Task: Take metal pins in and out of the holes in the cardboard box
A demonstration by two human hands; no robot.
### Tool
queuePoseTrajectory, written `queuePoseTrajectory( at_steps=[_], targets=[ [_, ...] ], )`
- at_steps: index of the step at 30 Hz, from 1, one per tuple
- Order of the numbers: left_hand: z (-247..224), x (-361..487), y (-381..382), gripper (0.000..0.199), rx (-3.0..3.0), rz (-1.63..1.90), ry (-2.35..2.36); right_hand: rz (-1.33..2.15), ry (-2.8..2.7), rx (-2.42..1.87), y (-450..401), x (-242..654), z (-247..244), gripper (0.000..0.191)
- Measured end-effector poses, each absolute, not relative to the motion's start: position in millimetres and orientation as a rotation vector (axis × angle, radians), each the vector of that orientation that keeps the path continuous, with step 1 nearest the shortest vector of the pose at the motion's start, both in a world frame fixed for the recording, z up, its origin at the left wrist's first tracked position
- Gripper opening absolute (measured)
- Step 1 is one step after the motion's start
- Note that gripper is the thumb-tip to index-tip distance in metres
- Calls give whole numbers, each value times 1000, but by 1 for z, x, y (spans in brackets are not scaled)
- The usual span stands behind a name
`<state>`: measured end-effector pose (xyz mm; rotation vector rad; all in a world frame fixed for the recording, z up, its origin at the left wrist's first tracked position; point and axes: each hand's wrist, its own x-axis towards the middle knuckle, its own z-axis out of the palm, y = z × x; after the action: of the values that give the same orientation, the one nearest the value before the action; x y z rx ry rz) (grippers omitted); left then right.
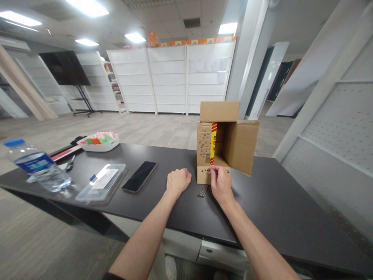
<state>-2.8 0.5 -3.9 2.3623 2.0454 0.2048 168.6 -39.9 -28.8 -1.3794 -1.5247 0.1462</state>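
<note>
A cardboard box (241, 149) stands on the dark table with its front flaps spread. Its left flap carries several small round marks or screw heads and a yellow and red tape strip. The low front flap has a row of small holes. My right hand (221, 186) pinches at this low flap; what is between the fingertips is too small to make out. Several screws (203, 191) lie on the table just left of that hand. My left hand (178, 182) rests on the table as a loose fist, left of the box, with nothing visible in it.
Left of my left hand lie a black phone (140, 177) and a clear plastic case (101, 182). Farther left stands a water bottle (39, 165). A white basket (112, 144) with colourful items is near the back edge.
</note>
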Motion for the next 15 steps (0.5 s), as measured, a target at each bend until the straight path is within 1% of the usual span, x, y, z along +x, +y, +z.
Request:
queuePoseTrajectory(
  at_steps=[4,15],
  targets=[
    [-3,-3,0,40,2357,199,2046,163,-1516,-1306,-42,168,-27,21],
    [-4,-4,1,40,2363,204,2050,46,-1558,-1237,-39,171,-26,18]
  ],
)
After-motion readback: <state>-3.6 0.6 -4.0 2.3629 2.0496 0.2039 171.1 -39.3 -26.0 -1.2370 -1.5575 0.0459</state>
